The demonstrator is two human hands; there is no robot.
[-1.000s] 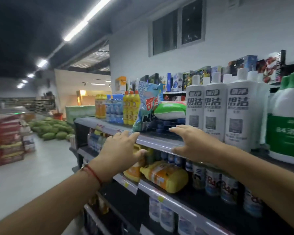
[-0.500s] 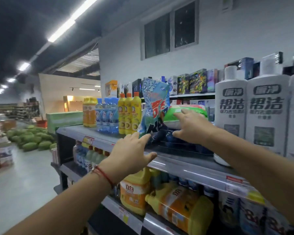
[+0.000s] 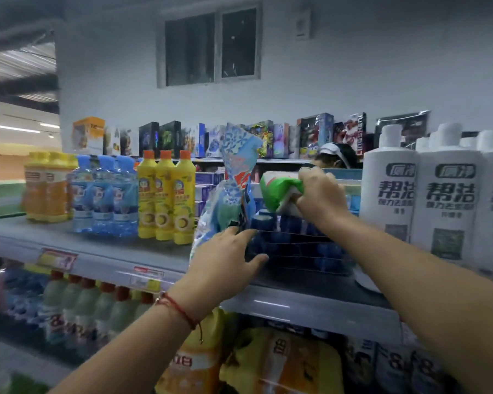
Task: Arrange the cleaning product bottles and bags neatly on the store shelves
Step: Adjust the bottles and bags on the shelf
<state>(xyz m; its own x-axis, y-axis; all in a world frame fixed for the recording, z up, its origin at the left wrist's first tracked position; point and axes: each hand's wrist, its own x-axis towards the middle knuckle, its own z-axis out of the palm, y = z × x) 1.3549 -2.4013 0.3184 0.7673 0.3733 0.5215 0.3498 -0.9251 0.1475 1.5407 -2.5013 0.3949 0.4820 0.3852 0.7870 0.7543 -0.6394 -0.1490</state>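
Green-white bag [image 3: 278,191] tilted above wire basket; blue patterned bag [image 3: 234,191] upright beside it on shelf.

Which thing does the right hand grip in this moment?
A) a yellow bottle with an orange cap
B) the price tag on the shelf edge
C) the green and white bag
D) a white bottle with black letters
C: the right hand is closed around the green and white bag above the wire basket; the white bottles stand untouched beside it.
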